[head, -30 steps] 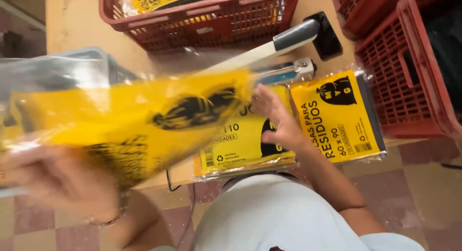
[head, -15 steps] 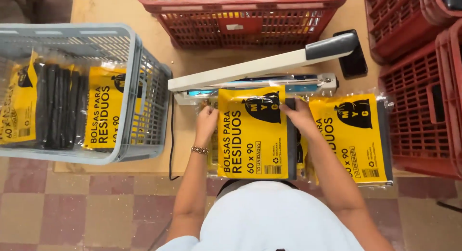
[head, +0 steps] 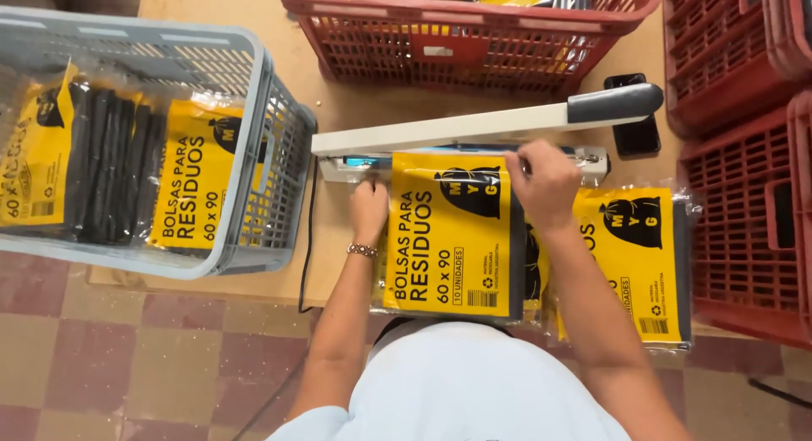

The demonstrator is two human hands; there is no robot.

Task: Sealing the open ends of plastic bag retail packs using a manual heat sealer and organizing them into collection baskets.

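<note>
Both hands slid pack forward since half second ago: yellow-and-black plastic packet of bags (head: 452, 238) now has top edge under raised white sealer arm (head: 474, 126). I see left hand (head: 369, 206) pressing its left corner flat, right hand (head: 545, 183) gripping right corner. Not sealed yet. Second yellow packet (head: 634, 255) waits at bench's right edge; finished ones fill grey plastic crate (head: 254, 153) at left edge.

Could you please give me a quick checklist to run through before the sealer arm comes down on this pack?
1. Pack mouth on the sealer base: ok, its top edge lies under the arm.
2. Sealer arm raised: ok, tilted up, nothing pinched.
3. Left hand steadying the pack's left corner: ok.
4. Right hand clear of the sealing strip: not ok, its fingers rest right at it.
5. Pack edge flat and unwrinkled: cannot tell.
6. Cord clear of the work: ok, it hangs off the table edge.
</note>
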